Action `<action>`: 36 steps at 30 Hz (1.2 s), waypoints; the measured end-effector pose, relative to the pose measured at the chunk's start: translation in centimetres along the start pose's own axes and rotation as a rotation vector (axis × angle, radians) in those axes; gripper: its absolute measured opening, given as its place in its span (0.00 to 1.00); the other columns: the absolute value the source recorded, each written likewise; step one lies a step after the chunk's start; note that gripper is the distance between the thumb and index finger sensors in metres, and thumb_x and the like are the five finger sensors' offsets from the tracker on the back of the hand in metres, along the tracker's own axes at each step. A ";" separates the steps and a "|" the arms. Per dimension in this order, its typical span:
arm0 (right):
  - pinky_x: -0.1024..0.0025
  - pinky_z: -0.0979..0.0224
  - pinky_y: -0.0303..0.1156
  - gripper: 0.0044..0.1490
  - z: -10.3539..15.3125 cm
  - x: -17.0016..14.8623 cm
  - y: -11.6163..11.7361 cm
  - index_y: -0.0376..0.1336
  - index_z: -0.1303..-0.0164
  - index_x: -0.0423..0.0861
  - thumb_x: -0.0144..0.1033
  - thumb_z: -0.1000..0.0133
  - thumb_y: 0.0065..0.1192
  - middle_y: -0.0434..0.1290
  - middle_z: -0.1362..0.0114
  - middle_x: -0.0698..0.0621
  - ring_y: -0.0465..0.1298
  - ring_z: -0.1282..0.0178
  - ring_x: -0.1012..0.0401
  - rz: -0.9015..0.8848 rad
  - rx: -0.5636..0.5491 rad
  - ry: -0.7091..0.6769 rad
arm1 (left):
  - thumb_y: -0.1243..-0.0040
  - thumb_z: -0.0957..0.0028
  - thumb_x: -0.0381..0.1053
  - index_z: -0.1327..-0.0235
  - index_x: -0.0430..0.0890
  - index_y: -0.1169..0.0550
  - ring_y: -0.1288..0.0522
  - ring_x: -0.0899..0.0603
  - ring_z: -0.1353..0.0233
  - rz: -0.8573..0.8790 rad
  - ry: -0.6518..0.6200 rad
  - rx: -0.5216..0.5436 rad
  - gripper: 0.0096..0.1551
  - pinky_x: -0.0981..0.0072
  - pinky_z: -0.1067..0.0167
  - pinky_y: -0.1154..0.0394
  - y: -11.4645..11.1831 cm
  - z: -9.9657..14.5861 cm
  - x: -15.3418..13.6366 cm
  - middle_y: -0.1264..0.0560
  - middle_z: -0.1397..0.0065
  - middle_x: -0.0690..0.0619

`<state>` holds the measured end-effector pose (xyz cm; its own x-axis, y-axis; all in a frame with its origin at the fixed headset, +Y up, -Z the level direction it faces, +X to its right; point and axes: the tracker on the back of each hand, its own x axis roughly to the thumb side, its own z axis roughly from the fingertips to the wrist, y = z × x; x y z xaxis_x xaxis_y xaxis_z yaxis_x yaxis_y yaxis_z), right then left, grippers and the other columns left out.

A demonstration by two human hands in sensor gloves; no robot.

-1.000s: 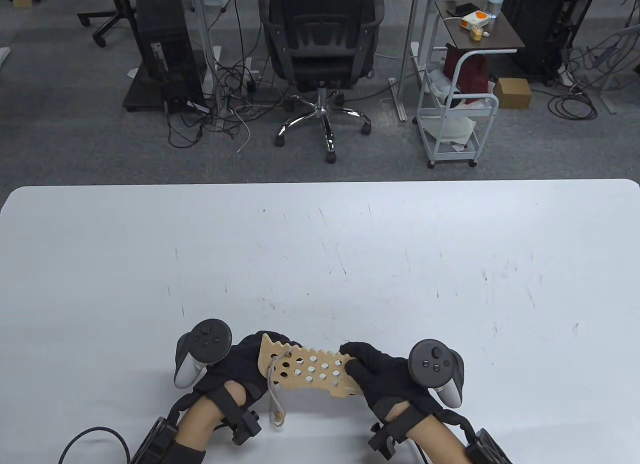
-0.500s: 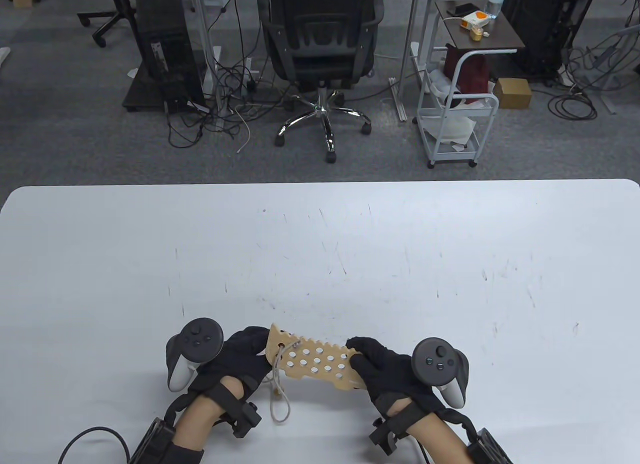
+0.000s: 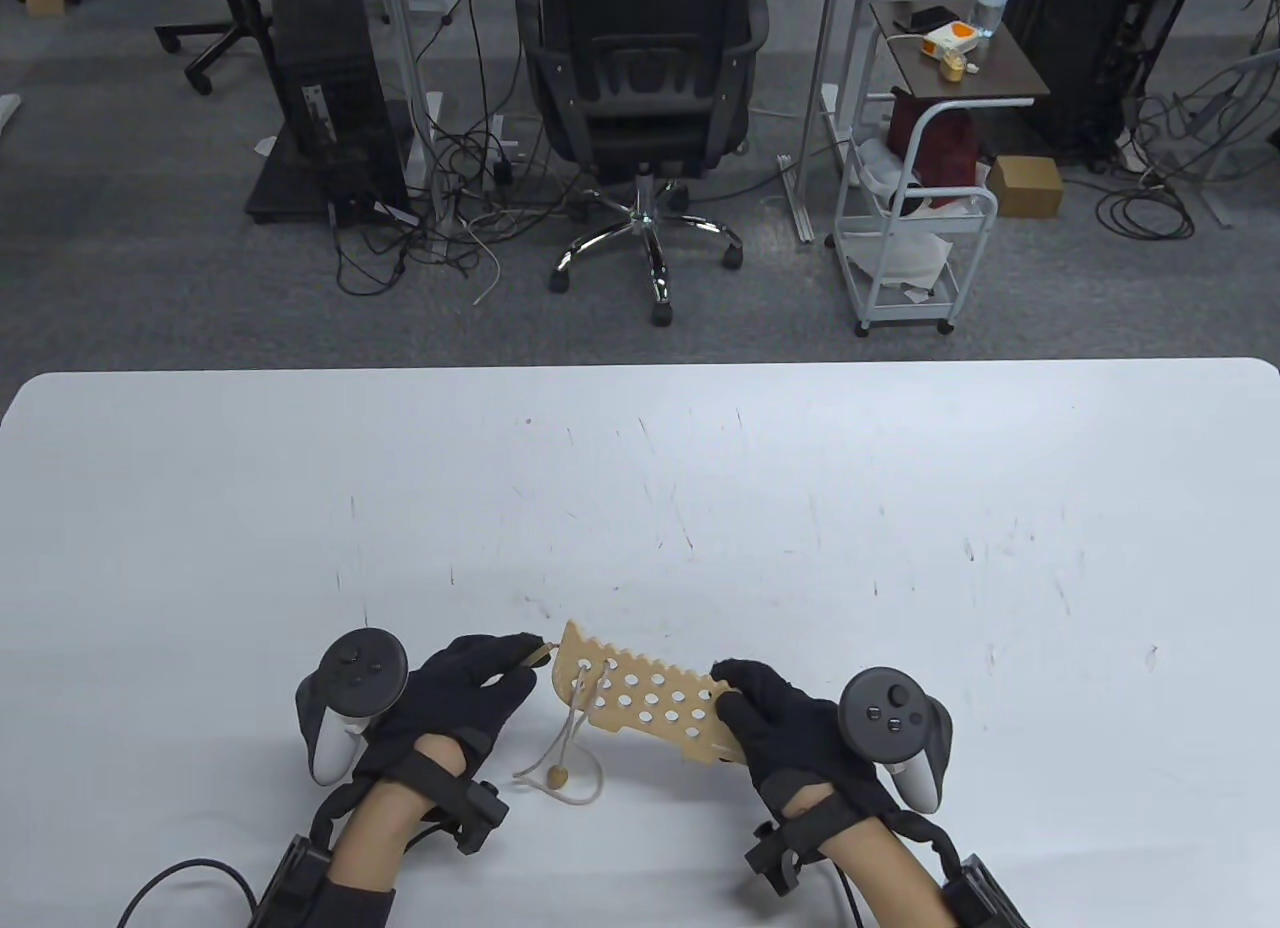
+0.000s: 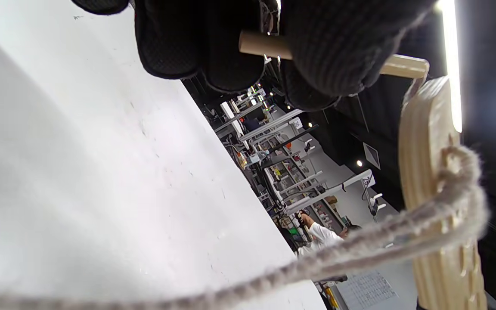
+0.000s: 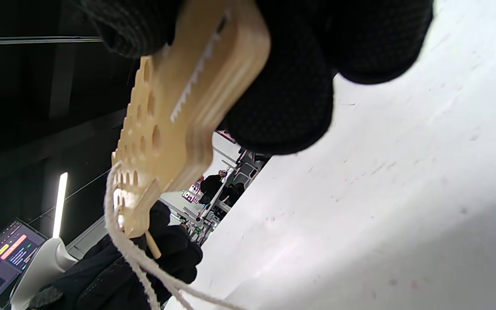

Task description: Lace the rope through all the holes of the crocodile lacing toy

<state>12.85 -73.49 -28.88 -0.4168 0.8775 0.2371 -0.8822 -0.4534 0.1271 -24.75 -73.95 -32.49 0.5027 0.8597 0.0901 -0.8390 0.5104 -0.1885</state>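
The wooden crocodile lacing board [image 3: 645, 703] with several holes is held above the white table [image 3: 700, 488] near the front edge. My right hand [image 3: 775, 723] grips its right end [image 5: 205, 82]. My left hand [image 3: 470, 683] pinches the wooden lacing needle [image 3: 537, 655] just left of the board's left end; in the left wrist view the needle [image 4: 265, 45] sits between my fingertips beside the board's edge [image 4: 429, 172]. The beige rope [image 3: 572, 733] runs through holes at the left end [image 4: 403, 241] and hangs to the table, ending in a wooden bead [image 3: 558, 774].
Loose rope loops lie on the table between my wrists. Beyond the far table edge stand an office chair [image 3: 640, 98], a white cart [image 3: 915, 238] and floor cables.
The board has shifted right and slightly away from me. My left hand moved left off the board and now holds the needle at its left end; the rope has slackened onto the table.
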 end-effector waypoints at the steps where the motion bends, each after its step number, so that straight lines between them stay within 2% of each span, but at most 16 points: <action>1: 0.52 0.45 0.74 0.29 0.0 -0.1 -0.1 0.63 0.36 0.47 0.44 0.46 0.57 0.80 0.47 0.50 0.84 0.59 0.54 -0.001 -0.005 0.004 | 0.32 0.55 0.57 0.42 0.65 0.16 0.29 0.37 0.27 0.004 0.001 0.006 0.25 0.37 0.26 0.41 0.1 0.0 0.0 0.25 0.32 0.51; 36: 0.52 0.45 0.74 0.28 -1.0 -2.6 -2.1 0.63 0.36 0.47 0.44 0.46 0.58 0.80 0.47 0.50 0.85 0.58 0.54 0.027 -0.099 0.144 | 0.33 0.54 0.57 0.41 0.65 0.17 0.29 0.38 0.27 0.110 -0.006 0.128 0.25 0.38 0.26 0.40 3.0 0.7 -0.2 0.25 0.32 0.52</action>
<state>15.60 -74.60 -30.72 -0.4616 0.8817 0.0977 -0.8845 -0.4659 0.0254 -27.51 -72.57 -32.37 0.4056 0.9104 0.0817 -0.9088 0.4112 -0.0712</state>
